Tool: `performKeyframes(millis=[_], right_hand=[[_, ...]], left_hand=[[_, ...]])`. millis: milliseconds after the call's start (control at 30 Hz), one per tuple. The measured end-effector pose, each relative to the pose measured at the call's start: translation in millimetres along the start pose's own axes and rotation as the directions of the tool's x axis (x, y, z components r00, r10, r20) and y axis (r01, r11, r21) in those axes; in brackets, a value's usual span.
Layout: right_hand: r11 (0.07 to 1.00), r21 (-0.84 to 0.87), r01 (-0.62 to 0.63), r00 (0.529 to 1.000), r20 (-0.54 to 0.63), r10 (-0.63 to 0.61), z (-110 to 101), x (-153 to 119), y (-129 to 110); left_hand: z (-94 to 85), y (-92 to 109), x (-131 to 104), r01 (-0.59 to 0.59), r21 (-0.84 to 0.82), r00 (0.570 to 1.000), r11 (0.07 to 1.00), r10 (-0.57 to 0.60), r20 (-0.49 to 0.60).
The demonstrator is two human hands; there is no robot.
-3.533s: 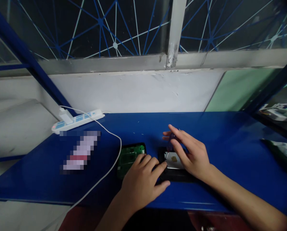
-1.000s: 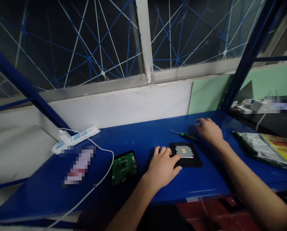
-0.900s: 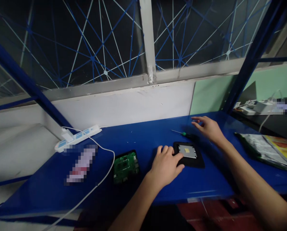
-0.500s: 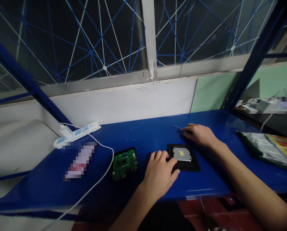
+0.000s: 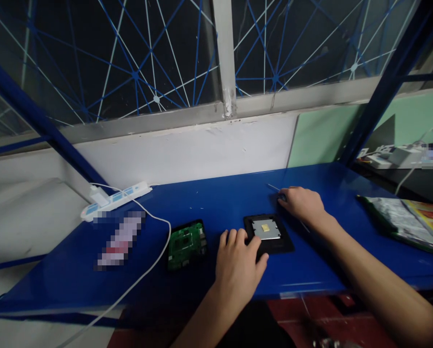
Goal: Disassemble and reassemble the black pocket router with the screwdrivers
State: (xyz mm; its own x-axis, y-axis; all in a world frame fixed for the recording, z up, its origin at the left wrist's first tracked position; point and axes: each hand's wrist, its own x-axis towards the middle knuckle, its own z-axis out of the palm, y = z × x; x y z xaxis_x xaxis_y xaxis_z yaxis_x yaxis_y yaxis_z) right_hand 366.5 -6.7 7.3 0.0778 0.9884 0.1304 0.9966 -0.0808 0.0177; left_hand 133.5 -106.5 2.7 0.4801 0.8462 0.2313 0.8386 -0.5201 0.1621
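My left hand [image 5: 238, 263] rests on the blue table with its fingers spread, at the left edge of a black square cover [image 5: 283, 244]. On that cover lies a silver plate [image 5: 273, 232] with a small beige pad. Farther back and to the right, my right hand [image 5: 301, 202] is closed round a thin tool [image 5: 273, 187], likely a screwdriver, whose thin shaft points to the upper left; the fingers hide its middle. A green circuit board [image 5: 185, 245] in a black case sits left of my left hand.
A white power strip [image 5: 117, 199] lies at the back left, its cable [image 5: 154, 261] running across the table's left part. Near it is a blurred-out pale object [image 5: 120, 241]. A shiny packet [image 5: 405, 220] lies on the right; blue frame posts rise on both sides.
The black cover with the silver plate has shifted slightly left, along with my left hand. My right hand has moved a little to the right with the tool.
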Motion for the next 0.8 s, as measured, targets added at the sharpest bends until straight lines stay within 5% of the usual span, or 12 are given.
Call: performKeyframes(millis=[133, 233, 367, 467, 567, 700, 800], right_hand=[[1.0, -0.013, -0.001, 1.0, -0.006, 0.001, 1, -1, -3], [1.0, -0.02, 0.004, 1.0, -0.026, -0.004, 0, -2, -6], [0.999, -0.024, -0.03, 0.997, -0.072, 0.028, -2, -4, -9], [0.999, -0.004, -0.045, 0.99, -0.135, 0.044, -1, -5, -9], [1.0, 0.022, -0.019, 0.979, -0.201, 0.023, 0, -5, -9], [0.998, 0.058, 0.033, 0.965, -0.262, -0.017, 0, -6, -14], [0.993, 0.093, 0.076, 0.953, -0.299, -0.045, -2, -7, -18]], left_hand=[[-12.8, -21, -4, -0.053, -0.04, 0.998, 0.998, 0.054, 0.019], [-32.9, -66, -8, -0.004, -0.057, 0.998, 0.998, 0.007, 0.061], [-58.1, -129, -17, 0.161, 0.003, 0.956, 0.987, -0.157, 0.249], [-66.9, -152, -25, 0.136, -0.03, 0.942, 0.99, -0.12, 0.313], [-64.6, -150, -29, 0.127, -0.063, 0.945, 0.99, -0.102, 0.31], [-49.7, -123, -21, 0.124, -0.124, 0.93, 0.985, -0.071, 0.361], [-38.8, -101, -3, -0.004, -0.184, 0.943, 0.983, 0.064, 0.326]])
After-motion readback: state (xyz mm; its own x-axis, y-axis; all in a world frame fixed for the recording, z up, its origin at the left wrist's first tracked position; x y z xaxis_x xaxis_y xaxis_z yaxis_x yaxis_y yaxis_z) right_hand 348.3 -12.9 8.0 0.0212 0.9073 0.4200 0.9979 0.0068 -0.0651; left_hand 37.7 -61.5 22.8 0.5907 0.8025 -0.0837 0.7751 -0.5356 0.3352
